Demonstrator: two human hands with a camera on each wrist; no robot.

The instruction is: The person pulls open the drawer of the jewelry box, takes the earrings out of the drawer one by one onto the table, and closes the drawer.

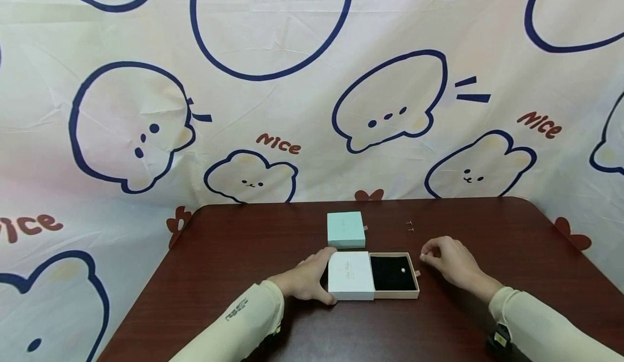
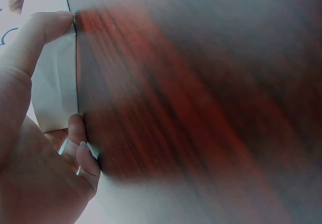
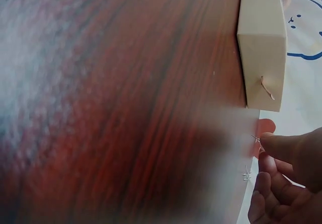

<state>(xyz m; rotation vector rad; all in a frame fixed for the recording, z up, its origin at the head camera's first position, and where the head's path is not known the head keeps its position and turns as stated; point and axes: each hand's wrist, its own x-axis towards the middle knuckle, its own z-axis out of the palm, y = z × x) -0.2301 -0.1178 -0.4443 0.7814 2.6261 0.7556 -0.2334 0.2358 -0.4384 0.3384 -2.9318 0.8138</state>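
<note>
A white jewellery box [image 1: 350,275] lies on the brown table, its drawer [image 1: 413,295] pulled out to the right. Inside the drawer, a small pearl-like stud [image 1: 403,270] sits on a black pad [image 1: 387,280]. My left hand [image 1: 308,276] grips the box's left end, thumb at the near corner and fingers toward the far one. Just right of the drawer is my right hand [image 1: 450,262]. Between its thumb and forefinger it pinches a tiny earring [image 3: 255,138], of which only a thin metal pin clearly shows.
Behind the white box lies a closed mint-green box [image 1: 345,229] with a small pull tab. Tiny metal pieces [image 1: 410,226], like stud earrings, lie at the table's back right. A ribbon tab [image 3: 267,88] sticks out from the drawer's end. A patterned cloth [image 1: 312,107] hangs behind the table.
</note>
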